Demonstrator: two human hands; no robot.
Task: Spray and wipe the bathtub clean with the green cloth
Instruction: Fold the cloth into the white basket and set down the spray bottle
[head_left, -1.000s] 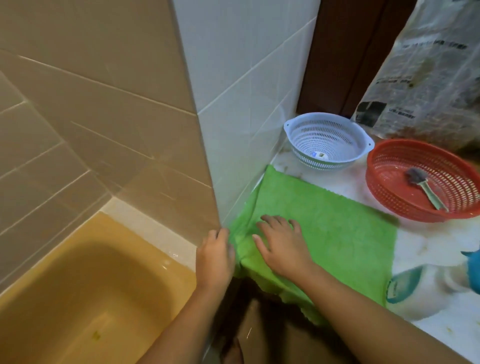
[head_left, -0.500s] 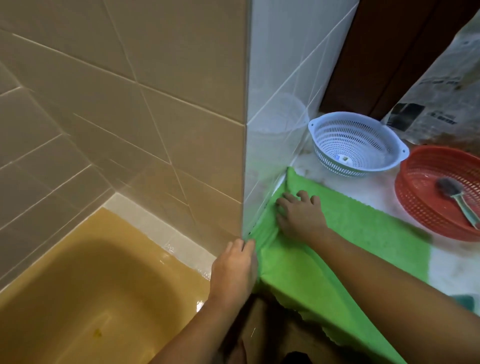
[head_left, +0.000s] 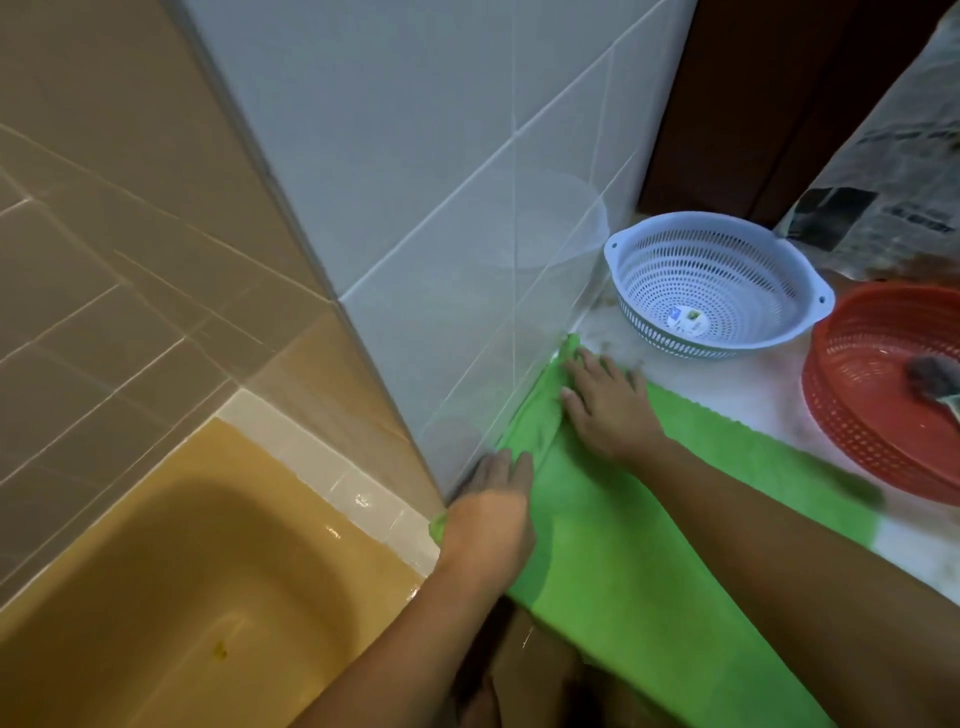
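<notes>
1. The left grip (head_left: 493, 514) is released: its fingers lie straight and close together, pressing the green cloth (head_left: 623, 561) at the table's near left corner, where the white tiled wall (head_left: 441, 208) ends.
2. The right grip (head_left: 608, 410) is also released. Its fingers are spread flat on the cloth's bunched edge, further along the table's left edge at the foot of the wall.
3. The cloth covers the left part of the table (head_left: 758, 387), and its near end hangs over the front edge.
4. A white colander (head_left: 717, 291) stands at the far left corner of the pale, marbled table. Just beside it, toward the right edge, is a red basket (head_left: 883, 405) holding a brush (head_left: 932, 376).
5. The yellow bathtub (head_left: 182, 597) lies left of the wall corner, below beige tiles (head_left: 130, 208). Newspaper (head_left: 898, 182) stands at the far right.
</notes>
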